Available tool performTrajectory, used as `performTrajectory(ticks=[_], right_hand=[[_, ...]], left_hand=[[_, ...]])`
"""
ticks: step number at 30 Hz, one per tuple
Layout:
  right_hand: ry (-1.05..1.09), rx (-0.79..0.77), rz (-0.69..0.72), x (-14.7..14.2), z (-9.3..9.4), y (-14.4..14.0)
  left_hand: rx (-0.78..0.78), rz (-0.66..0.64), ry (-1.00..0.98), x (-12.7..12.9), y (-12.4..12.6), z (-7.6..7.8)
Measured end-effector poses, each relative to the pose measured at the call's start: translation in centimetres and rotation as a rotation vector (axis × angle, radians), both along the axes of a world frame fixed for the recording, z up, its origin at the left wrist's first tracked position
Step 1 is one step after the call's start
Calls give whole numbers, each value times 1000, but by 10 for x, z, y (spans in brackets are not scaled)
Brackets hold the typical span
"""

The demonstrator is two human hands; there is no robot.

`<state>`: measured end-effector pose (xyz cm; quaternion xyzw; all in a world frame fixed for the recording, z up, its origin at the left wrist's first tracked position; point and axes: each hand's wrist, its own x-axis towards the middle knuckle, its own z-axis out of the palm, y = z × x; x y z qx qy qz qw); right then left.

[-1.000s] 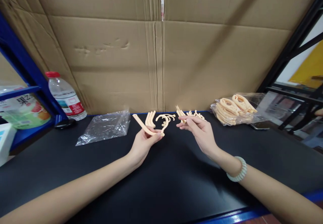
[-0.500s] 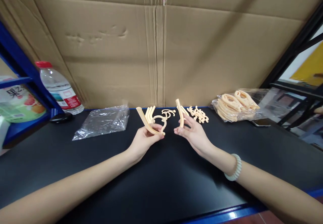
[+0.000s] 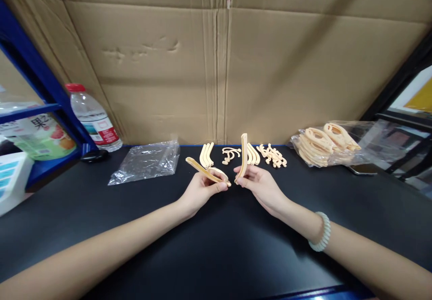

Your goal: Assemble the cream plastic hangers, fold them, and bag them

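Note:
My left hand point(image 3: 199, 195) is closed on a cream plastic hanger arm point(image 3: 201, 169), a long curved strip tilted up to the left. A second curved cream piece point(image 3: 220, 172) shows just behind it; I cannot tell whether the two are joined. Between the thumb and fingers of my right hand point(image 3: 263, 186), another hanger arm point(image 3: 244, 153) stands nearly upright. The lower ends of both arms are close together, with a small gap between them. Behind my hands lie a left row of curved arms point(image 3: 206, 155), a right row point(image 3: 253, 154) and thin hooks point(image 3: 231, 152).
Small S-shaped cream pieces point(image 3: 272, 156) lie in a pile on the black table point(image 3: 216, 255). To the right is a plastic bag of cream parts point(image 3: 317, 144) near a phone point(image 3: 362, 170). A clear bag point(image 3: 145, 161) and a water bottle point(image 3: 94, 120) stand left, before cardboard point(image 3: 162, 75).
My hands have come closer together, bringing the ends of the two hanger arms near each other. The left arm has tipped lower and turned; the right one has rotated. The view has shifted slightly.

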<state>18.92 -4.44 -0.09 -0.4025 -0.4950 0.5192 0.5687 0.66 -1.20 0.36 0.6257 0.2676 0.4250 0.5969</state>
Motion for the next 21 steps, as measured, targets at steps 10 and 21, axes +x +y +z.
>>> performTrajectory(ticks=[10,21], right_hand=[[-113,78,103,0,2,-3],[-226,140,142,3,8,-2]], left_hand=[[11,-49,45,-2,-4,4],[41,-48,61,-2,-4,5]])
